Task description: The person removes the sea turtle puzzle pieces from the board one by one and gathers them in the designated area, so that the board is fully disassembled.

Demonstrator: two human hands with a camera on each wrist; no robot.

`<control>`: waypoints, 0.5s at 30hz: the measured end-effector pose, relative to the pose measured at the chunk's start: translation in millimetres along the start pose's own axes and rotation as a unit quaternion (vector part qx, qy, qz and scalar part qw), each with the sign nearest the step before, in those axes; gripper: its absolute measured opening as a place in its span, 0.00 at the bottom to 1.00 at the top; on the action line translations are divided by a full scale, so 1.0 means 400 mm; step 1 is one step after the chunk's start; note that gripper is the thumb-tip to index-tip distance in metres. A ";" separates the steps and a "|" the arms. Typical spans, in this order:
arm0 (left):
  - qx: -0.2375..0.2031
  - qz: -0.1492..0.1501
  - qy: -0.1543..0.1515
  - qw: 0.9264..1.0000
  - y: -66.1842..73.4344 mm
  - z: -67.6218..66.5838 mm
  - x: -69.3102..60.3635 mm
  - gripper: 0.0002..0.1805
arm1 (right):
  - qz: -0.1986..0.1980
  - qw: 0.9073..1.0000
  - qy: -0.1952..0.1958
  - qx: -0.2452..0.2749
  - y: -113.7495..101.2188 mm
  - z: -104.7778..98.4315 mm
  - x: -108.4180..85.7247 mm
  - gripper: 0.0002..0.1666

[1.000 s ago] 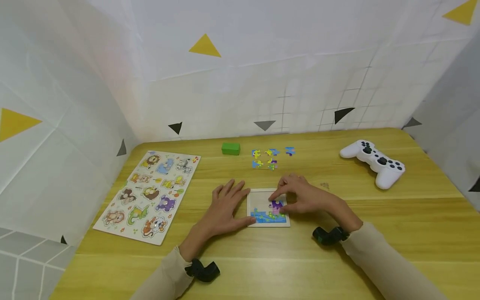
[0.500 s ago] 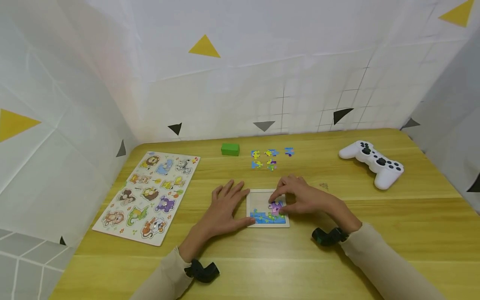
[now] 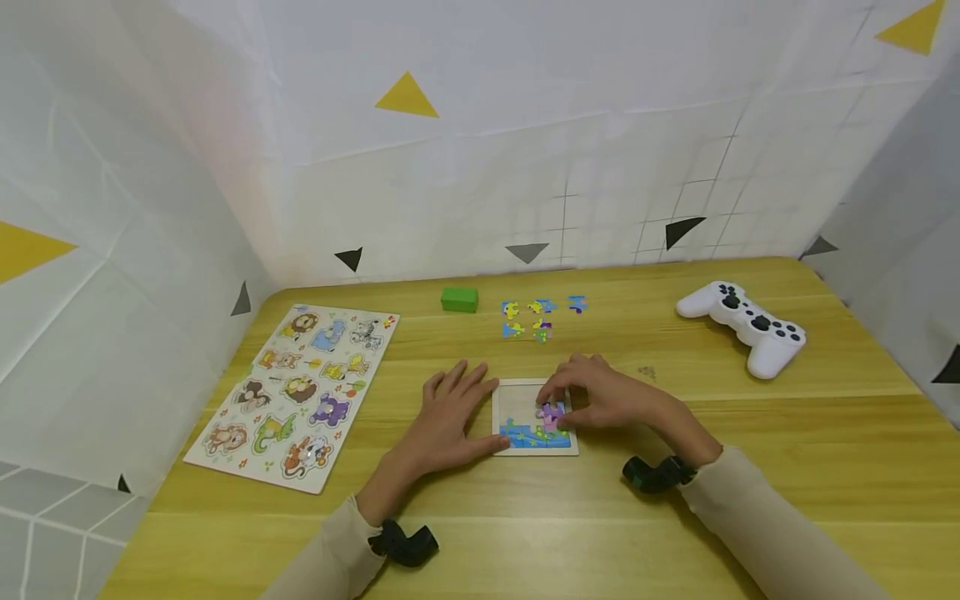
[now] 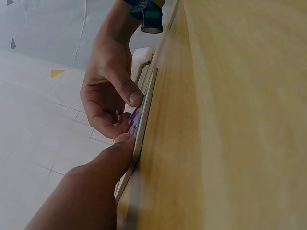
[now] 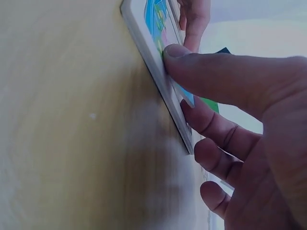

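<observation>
A small wooden puzzle tray [image 3: 517,393] lies on the table, with blue, green-patterned puzzle pieces [image 3: 525,437] along its near side. My left hand [image 3: 452,419] lies flat with fingers spread, its thumb and index fingertip touching the tray's left border. Thumb and index finger of my right hand [image 3: 596,392] pinch a purple and pink puzzle piece [image 3: 551,413] over the tray's right side. In the right wrist view, a blue edge of that piece [image 5: 184,93] shows tilted between thumb and finger. Whether it touches the neighbouring pieces, I cannot tell.
Several loose puzzle pieces [image 3: 512,330] lie behind the tray, near a green block [image 3: 459,300]. An animal peg-style board [image 3: 300,392] lies at the left. A white game controller [image 3: 742,325] sits at the back right, before a white cloth wall.
The purple and pink piece has tilted slightly between the right fingertips, its face now looking lighter. Both hands stay in nearly the same place.
</observation>
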State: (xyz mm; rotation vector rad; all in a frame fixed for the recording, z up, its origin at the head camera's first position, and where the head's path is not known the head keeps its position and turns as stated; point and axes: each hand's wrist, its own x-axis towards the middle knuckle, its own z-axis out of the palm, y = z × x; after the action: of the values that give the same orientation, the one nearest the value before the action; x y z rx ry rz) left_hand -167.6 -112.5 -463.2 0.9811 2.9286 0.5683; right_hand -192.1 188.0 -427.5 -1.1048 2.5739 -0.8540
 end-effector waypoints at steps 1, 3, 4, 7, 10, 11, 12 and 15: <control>0.001 0.001 0.001 1.000 0.000 0.000 0.000 0.48 | 0.001 1.000 -0.001 0.001 0.000 0.000 0.000 0.19; 0.002 0.002 0.002 1.000 -0.001 0.001 0.000 0.48 | 0.002 1.000 -0.002 0.003 0.000 0.000 0.000 0.19; 0.002 0.002 0.002 1.000 -0.001 0.001 0.000 0.48 | 0.002 1.000 -0.002 0.003 0.000 0.000 -0.001 0.19; 0.001 0.000 0.002 1.000 -0.001 0.003 0.000 0.48 | 0.004 1.000 -0.004 0.001 -0.002 -0.001 -0.002 0.19; 0.001 -0.002 0.000 1.000 0.000 0.002 0.000 0.48 | 0.003 1.000 -0.008 -0.007 -0.003 -0.002 -0.003 0.19; 0.000 -0.002 -0.001 1.000 0.001 0.002 0.000 0.48 | 0.002 1.000 -0.010 -0.009 -0.004 -0.003 -0.003 0.19; 0.000 -0.003 -0.002 1.000 0.001 0.001 0.000 0.48 | 0.001 1.000 -0.011 -0.012 -0.004 -0.003 -0.003 0.19; 0.000 -0.002 -0.002 1.000 0.003 -0.001 0.000 0.48 | -0.001 1.000 -0.013 -0.016 -0.005 -0.004 -0.004 0.21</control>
State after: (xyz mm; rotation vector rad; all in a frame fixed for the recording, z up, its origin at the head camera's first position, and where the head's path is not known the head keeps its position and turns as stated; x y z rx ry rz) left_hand -166.9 -112.0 -462.6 0.9762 2.9267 0.5647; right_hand -190.7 188.8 -425.0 -1.1211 2.5733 -0.7972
